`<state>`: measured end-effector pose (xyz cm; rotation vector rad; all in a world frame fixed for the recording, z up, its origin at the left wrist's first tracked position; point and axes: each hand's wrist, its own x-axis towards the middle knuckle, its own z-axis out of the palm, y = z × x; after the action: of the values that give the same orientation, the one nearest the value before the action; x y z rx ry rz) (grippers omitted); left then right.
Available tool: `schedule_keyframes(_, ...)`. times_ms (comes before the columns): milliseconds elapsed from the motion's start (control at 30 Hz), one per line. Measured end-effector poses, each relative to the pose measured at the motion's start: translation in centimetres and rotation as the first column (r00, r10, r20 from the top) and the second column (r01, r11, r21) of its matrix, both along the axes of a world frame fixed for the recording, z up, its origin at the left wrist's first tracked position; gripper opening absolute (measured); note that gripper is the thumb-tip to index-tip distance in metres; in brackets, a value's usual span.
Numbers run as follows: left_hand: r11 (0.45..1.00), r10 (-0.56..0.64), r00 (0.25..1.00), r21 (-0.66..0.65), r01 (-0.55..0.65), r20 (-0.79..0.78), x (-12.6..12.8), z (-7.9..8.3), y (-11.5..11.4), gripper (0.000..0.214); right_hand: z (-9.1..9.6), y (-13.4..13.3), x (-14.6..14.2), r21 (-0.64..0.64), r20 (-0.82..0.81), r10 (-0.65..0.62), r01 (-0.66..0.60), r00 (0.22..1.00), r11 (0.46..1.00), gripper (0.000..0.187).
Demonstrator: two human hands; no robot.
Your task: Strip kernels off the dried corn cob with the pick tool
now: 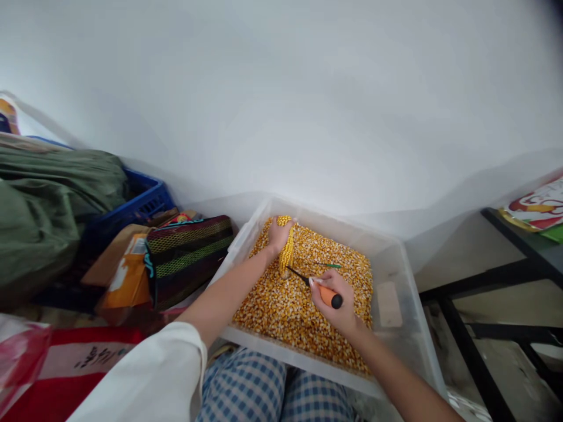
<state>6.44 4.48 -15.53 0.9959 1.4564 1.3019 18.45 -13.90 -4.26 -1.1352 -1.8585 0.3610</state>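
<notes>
My left hand (278, 235) is wrapped round an ear of corn (287, 252), which stands tilted over a bed of loose corn kernels (281, 313). In my right hand (341, 299) is a screwdriver (328, 293) with an orange handle and black end. Its dark shaft points left, and the tip is at the lower part of the cob; whether it touches the kernels there I cannot tell. A thin tool with a green handle (334, 265) lies on the kernels just behind my right hand. A translucent plastic bin (398, 258) holds all the kernels.
Left of the bin are a dark mesh-striped bag (189, 258), cardboard pieces and a blue crate (149, 190) piled with green cloth (57, 205). A red bag (83, 363) lies at lower left. At right stands a black metal frame (470, 351). A white wall (281, 105) rises behind.
</notes>
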Motion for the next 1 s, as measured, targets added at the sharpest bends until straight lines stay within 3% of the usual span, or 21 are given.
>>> schedule_keyframes(233, 0.998, 0.03, 0.999, -0.051, -0.032, -0.044, 0.1, 0.1, 0.2, 0.046, -0.6, 1.3, -0.2, -0.077, -0.17, -0.142, 0.13, 0.975, 0.988, 0.011)
schedule_keyframes(333, 1.0, 0.025, 0.995, -0.003, -0.026, -0.096, 0.2, 0.5, 0.0, 0.046, -0.5, 2.5, 0.1, -0.209, -0.212, -0.256, 0.212, 0.943, 0.955, 0.02)
schedule_keyframes(500, 0.975, -0.131, 0.978, 0.159, 0.157, -0.162, 1.7, 2.3, -1.9, 0.048, 0.2, 4.1, 1.2, -0.5, -0.306, -0.457, 0.267, 0.835, 0.824, 0.035)
schedule_keyframes(600, 0.909, -0.27, 0.933, 0.256, 0.329, -0.24, 2.8, 3.4, -3.3, 0.048, 0.5, 4.6, 1.9, -0.55, -0.33, -0.486, 0.253, 0.809, 0.796, 0.038)
schedule_keyframes(733, 0.878, -0.308, 0.906, 0.281, 0.388, -0.29, 3.3, 3.9, -3.9, 0.048, 0.2, 4.8, 2.3, -0.604, -0.376, -0.512, 0.214, 0.772, 0.768, 0.039)
schedule_keyframes(833, 0.904, -0.284, 0.925, 0.252, 0.346, -0.251, 2.9, 3.6, -3.2, 0.049, 0.0, 4.3, 2.0, -0.59, -0.347, -0.457, 0.188, 0.819, 0.785, 0.037)
schedule_keyframes(1000, 0.972, -0.175, 0.979, 0.143, 0.189, -0.105, 1.8, 1.9, -1.5, 0.044, 0.4, 2.9, 1.2, -0.404, -0.274, -0.352, 0.225, 0.895, 0.887, 0.028)
